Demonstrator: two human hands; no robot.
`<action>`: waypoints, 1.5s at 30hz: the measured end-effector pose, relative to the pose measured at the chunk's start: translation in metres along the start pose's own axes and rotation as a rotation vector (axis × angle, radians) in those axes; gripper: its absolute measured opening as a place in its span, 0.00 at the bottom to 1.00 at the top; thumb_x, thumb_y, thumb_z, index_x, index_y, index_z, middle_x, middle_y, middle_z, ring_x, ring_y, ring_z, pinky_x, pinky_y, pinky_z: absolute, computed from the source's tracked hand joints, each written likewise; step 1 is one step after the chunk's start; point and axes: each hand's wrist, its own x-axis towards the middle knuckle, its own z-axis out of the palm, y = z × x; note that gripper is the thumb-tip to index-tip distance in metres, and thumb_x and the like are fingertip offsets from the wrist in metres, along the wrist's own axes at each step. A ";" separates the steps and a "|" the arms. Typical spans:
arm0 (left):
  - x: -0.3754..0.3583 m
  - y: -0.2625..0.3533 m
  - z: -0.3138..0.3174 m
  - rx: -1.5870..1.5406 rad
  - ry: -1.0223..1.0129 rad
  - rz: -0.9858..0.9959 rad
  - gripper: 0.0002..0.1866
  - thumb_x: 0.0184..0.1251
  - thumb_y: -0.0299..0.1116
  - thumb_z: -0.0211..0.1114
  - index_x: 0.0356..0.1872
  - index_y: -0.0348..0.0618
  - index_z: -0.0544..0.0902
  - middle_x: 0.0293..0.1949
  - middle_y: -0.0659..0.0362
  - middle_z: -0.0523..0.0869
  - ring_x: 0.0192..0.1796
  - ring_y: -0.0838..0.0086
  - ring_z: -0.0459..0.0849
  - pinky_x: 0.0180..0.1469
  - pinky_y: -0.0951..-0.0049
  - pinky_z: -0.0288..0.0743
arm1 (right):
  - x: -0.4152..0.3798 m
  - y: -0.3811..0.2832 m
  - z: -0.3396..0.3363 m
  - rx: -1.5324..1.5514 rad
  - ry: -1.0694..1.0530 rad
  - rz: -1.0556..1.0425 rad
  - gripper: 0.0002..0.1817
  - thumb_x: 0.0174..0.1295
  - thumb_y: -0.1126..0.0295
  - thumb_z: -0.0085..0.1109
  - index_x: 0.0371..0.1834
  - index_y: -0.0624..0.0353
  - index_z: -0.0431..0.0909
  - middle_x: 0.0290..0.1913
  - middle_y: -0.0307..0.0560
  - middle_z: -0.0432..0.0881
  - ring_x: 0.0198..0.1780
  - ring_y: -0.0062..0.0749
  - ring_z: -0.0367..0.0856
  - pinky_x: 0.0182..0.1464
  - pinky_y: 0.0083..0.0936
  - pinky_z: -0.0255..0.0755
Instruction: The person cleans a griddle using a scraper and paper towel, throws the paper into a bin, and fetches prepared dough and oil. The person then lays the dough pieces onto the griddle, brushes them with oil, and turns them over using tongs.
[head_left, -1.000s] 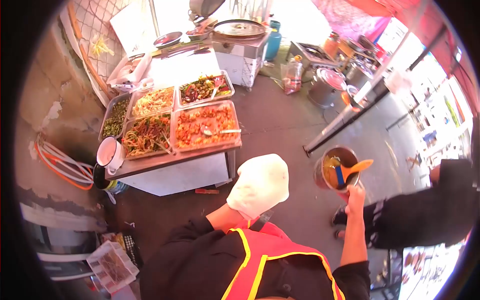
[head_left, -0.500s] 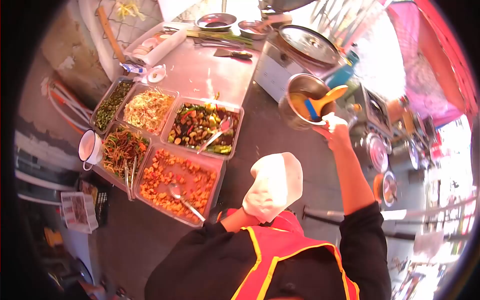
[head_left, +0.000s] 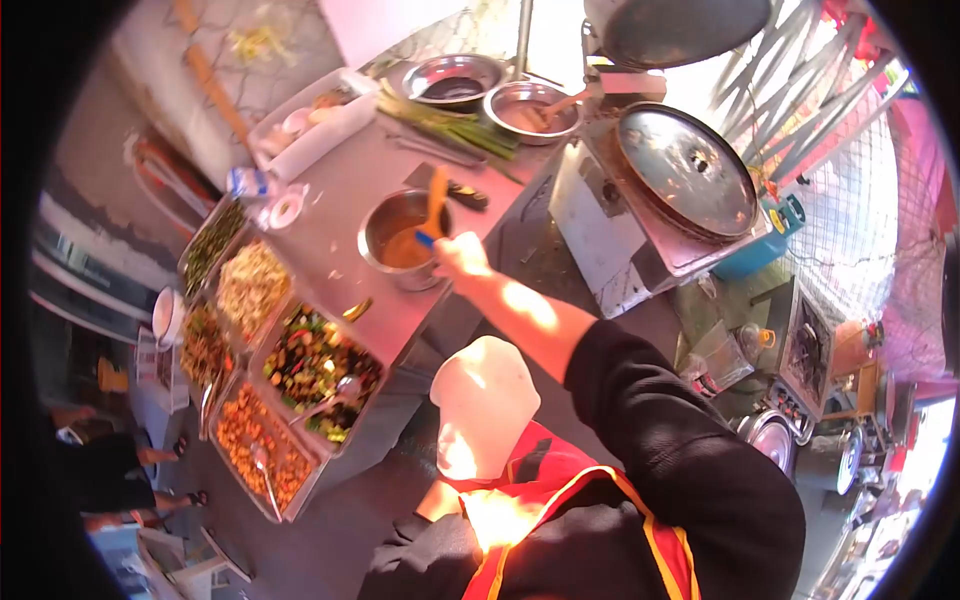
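My right hand (head_left: 462, 258) is closed at the rim of a metal pot (head_left: 375, 235) at the table's right edge. Brown sauce (head_left: 403, 248) lies in the pot. A brush (head_left: 437, 205) with an orange-yellow handle and a blue band leans in it, its blue part right by my fingers. In front of my chest, my left hand (head_left: 455, 455) holds a pale, round flatbread (head_left: 490, 395), which hides most of the fingers. Left of it stand trays of diced orange food (head_left: 262, 440), mixed vegetables (head_left: 315, 365) with a spoon, and pale shreds (head_left: 253, 290).
A knife (head_left: 465, 195), green onions (head_left: 450, 125) and two metal bowls (head_left: 455, 80) lie at the table's far end. A round griddle with a lid (head_left: 690, 170) stands on a metal box to the right. Another person's legs (head_left: 150, 480) show at lower left.
My right hand has carried the pot and brush leftward from beyond the table's right side to the tabletop near the knife. My left hand still holds the flatbread. The view has turned right.
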 end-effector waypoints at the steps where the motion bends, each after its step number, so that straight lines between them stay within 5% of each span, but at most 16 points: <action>1: 0.019 0.006 0.006 0.001 -0.002 -0.010 0.02 0.46 0.32 0.63 0.21 0.49 0.79 0.23 0.55 0.80 0.26 0.65 0.80 0.24 0.62 0.70 | 0.026 0.012 0.005 -0.042 -0.041 -0.078 0.13 0.57 0.64 0.53 0.39 0.62 0.76 0.27 0.49 0.79 0.23 0.36 0.82 0.17 0.33 0.70; 3: 0.062 0.017 0.020 0.010 0.002 -0.022 0.02 0.46 0.32 0.63 0.21 0.49 0.79 0.22 0.55 0.80 0.26 0.65 0.80 0.24 0.62 0.70 | 0.020 0.004 -0.008 -0.037 -0.046 -0.148 0.16 0.60 0.57 0.55 0.34 0.60 0.72 0.24 0.47 0.77 0.20 0.30 0.76 0.16 0.31 0.66; 6: 0.137 0.033 0.045 0.011 0.015 -0.003 0.02 0.45 0.32 0.63 0.20 0.49 0.79 0.22 0.55 0.80 0.25 0.65 0.80 0.23 0.63 0.70 | 0.031 -0.007 -0.066 -0.046 -0.401 -0.186 0.23 0.62 0.49 0.56 0.25 0.59 0.69 0.20 0.43 0.72 0.18 0.26 0.71 0.17 0.30 0.60; 7: 0.166 0.038 0.054 0.010 0.026 0.012 0.02 0.45 0.32 0.63 0.20 0.49 0.79 0.22 0.55 0.81 0.25 0.65 0.81 0.23 0.63 0.70 | 0.047 0.004 -0.086 -0.036 -0.404 -0.421 0.21 0.63 0.54 0.57 0.23 0.61 0.71 0.20 0.45 0.74 0.20 0.28 0.73 0.20 0.33 0.62; 8: 0.198 0.042 0.062 0.010 0.036 0.034 0.02 0.45 0.32 0.63 0.20 0.49 0.79 0.22 0.55 0.81 0.25 0.65 0.81 0.23 0.63 0.70 | 0.061 0.014 -0.105 -0.160 -0.234 -0.764 0.18 0.62 0.58 0.58 0.28 0.64 0.74 0.24 0.49 0.79 0.27 0.34 0.78 0.28 0.32 0.68; 12: 0.338 0.076 0.089 -0.035 0.083 0.116 0.02 0.45 0.32 0.64 0.20 0.49 0.79 0.21 0.55 0.81 0.24 0.65 0.81 0.22 0.63 0.70 | 0.036 0.004 -0.282 -0.240 -0.080 -0.780 0.13 0.62 0.68 0.57 0.48 0.61 0.75 0.46 0.51 0.80 0.49 0.41 0.80 0.53 0.30 0.72; 15: 0.449 0.109 0.101 -0.061 0.132 0.173 0.02 0.44 0.32 0.64 0.19 0.49 0.80 0.21 0.55 0.81 0.24 0.65 0.81 0.22 0.63 0.70 | 0.023 0.018 -0.394 -0.365 0.178 -0.906 0.15 0.60 0.75 0.56 0.51 0.60 0.74 0.52 0.52 0.79 0.54 0.44 0.77 0.57 0.33 0.69; 19: 0.590 0.147 0.127 -0.076 0.202 0.169 0.02 0.44 0.32 0.64 0.18 0.49 0.80 0.20 0.55 0.81 0.23 0.66 0.81 0.21 0.63 0.70 | 0.042 0.041 -0.482 -0.421 0.292 -0.804 0.19 0.59 0.75 0.58 0.55 0.61 0.70 0.55 0.57 0.75 0.57 0.50 0.73 0.57 0.36 0.68; 28: 0.839 0.177 0.213 0.101 0.220 -0.216 0.03 0.43 0.32 0.64 0.17 0.49 0.80 0.19 0.55 0.81 0.22 0.66 0.81 0.19 0.63 0.70 | 0.131 0.102 -0.644 -0.047 0.096 -0.538 0.21 0.61 0.81 0.55 0.59 0.63 0.69 0.49 0.51 0.79 0.52 0.34 0.79 0.53 0.26 0.72; 33: 0.906 0.211 0.281 0.443 0.296 -0.291 0.06 0.43 0.29 0.64 0.13 0.51 0.78 0.15 0.59 0.78 0.17 0.69 0.80 0.17 0.66 0.70 | 0.159 0.118 -0.745 -0.051 0.095 -0.371 0.20 0.63 0.80 0.53 0.59 0.62 0.69 0.45 0.51 0.81 0.48 0.31 0.81 0.50 0.24 0.73; 35: 0.913 0.229 0.314 0.537 0.038 -0.176 0.03 0.48 0.32 0.62 0.22 0.48 0.83 0.18 0.56 0.82 0.22 0.66 0.83 0.21 0.66 0.74 | 0.166 0.128 -0.773 0.001 0.118 -0.337 0.19 0.64 0.79 0.53 0.59 0.61 0.70 0.45 0.50 0.81 0.48 0.30 0.81 0.50 0.22 0.73; 45: 0.887 0.334 0.432 0.194 -0.074 0.042 0.08 0.54 0.36 0.59 0.26 0.46 0.84 0.20 0.54 0.82 0.24 0.63 0.83 0.25 0.63 0.75 | 0.186 0.141 -0.829 0.072 0.162 -0.278 0.18 0.62 0.80 0.53 0.56 0.64 0.71 0.46 0.50 0.80 0.47 0.31 0.82 0.48 0.23 0.74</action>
